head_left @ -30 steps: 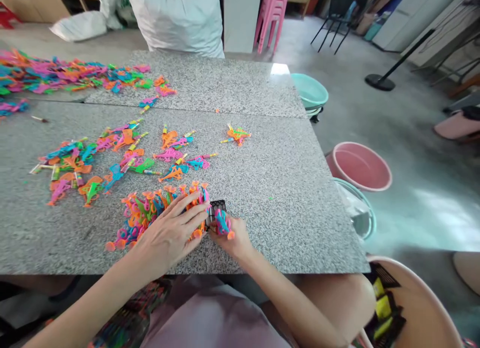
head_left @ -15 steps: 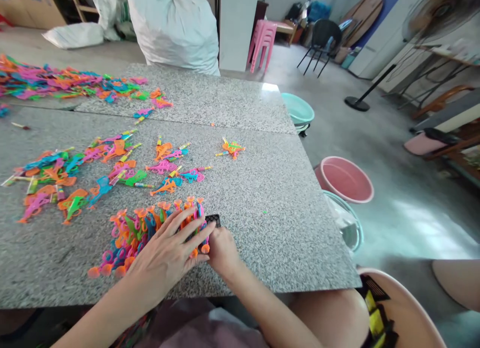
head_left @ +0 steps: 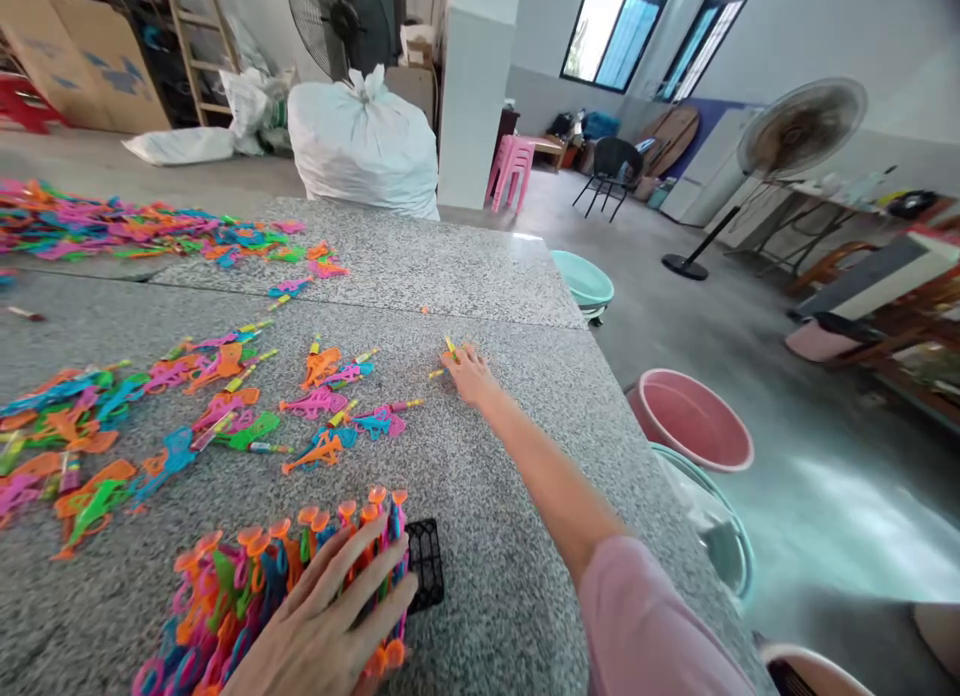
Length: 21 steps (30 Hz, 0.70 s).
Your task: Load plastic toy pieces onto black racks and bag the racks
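My left hand (head_left: 330, 606) lies with spread fingers across a packed row of colourful plastic toy pieces (head_left: 247, 586) with orange round ends. A black plastic grid (head_left: 425, 564) sticks out at the row's right end. Farther out, my right hand (head_left: 472, 376) reaches over a small toy bundle, its fingers stretched and touching it. The hand hides most of this bundle; a yellow stick (head_left: 450, 347) shows past the fingertips. Left of it lie several loose toy guns (head_left: 315, 403) in orange, pink, blue and green, with yellow-labelled sticks among them.
A long heap of coloured toy pieces (head_left: 135, 226) lies along the far left of the speckled stone table (head_left: 517, 456). Beyond stands a tied white sack (head_left: 364, 141). Past the right table edge are a teal basin (head_left: 583, 276) and a pink basin (head_left: 694, 416).
My right hand has left the black grid and moved forward to the toy bundle. My left hand stays on the packed row. The view has tilted up.
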{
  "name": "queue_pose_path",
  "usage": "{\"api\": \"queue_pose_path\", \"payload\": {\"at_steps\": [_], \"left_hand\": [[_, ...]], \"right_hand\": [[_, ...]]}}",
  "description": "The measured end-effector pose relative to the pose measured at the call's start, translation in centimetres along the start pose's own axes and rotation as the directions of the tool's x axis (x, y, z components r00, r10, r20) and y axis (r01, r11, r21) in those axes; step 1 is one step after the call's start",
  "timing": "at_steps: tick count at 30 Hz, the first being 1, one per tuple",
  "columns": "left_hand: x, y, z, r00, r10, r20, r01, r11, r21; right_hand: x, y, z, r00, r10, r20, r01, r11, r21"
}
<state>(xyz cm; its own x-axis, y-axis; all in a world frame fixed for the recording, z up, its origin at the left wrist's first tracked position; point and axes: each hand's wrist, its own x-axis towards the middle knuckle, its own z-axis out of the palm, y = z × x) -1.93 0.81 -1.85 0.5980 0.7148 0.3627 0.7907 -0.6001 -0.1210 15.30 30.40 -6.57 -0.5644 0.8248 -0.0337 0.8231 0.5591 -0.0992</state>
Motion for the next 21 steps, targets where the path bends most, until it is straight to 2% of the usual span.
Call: {"api": "queue_pose_path", "payload": {"at_steps": [2,4,6,7,9,11,13,14,17,19,21], "left_hand": [[0.0,0.1,-0.1,1.0,-0.005,0.001,0.005,1.0,-0.004],[0.1,0.3,-0.3,0.999,-0.04,0.014,0.041,0.999,-0.035],[0.2,0.4,-0.4,0.996,-0.081,0.039,0.084,0.994,-0.077],[0.2,0.4,-0.5,0.994,-0.091,0.055,0.096,0.991,-0.095],[0.2,0.4,-0.5,0.993,-0.092,0.072,0.1,0.988,-0.118],[0.3,0.3,-0.4,0.994,-0.081,0.076,0.091,0.988,-0.129],[0.3,0.2,-0.2,0.995,-0.083,0.062,0.091,0.986,-0.14],[0.3,0.1,-0.2,0.995,-0.086,0.056,0.094,0.985,-0.148],[0.6,0.0,-0.4,0.995,-0.079,0.066,0.088,0.983,-0.162],[0.7,-0.1,-0.8,0.992,-0.062,0.108,0.079,0.983,-0.164],[0.8,-0.3,-1.3,0.988,-0.043,0.145,0.067,0.984,-0.165]], "right_hand": [[-1.0,-0.2,1.4,0.991,-0.135,0.011,0.135,0.991,-0.006],[-3.7,0.1,2.5,0.963,-0.268,-0.033,0.27,0.962,0.047],[-7.2,0.8,3.0,0.94,-0.328,-0.09,0.338,0.932,0.134],[-8.9,1.2,3.1,0.94,-0.318,-0.12,0.336,0.923,0.185],[-11.7,1.6,2.9,0.964,-0.194,-0.184,0.241,0.927,0.287],[-13.5,1.4,2.6,0.982,0.045,-0.186,0.026,0.932,0.361],[-14.4,0.7,2.5,0.962,0.259,-0.08,-0.212,0.903,0.375],[-14.5,0.3,2.5,0.946,0.325,-0.012,-0.298,0.882,0.364],[-14.4,-0.4,2.5,0.924,0.369,0.103,-0.38,0.848,0.37],[-14.7,-0.7,2.5,0.923,0.37,0.108,-0.381,0.835,0.397],[-15.8,-1.3,2.6,0.916,0.391,0.089,-0.382,0.783,0.491]]}}
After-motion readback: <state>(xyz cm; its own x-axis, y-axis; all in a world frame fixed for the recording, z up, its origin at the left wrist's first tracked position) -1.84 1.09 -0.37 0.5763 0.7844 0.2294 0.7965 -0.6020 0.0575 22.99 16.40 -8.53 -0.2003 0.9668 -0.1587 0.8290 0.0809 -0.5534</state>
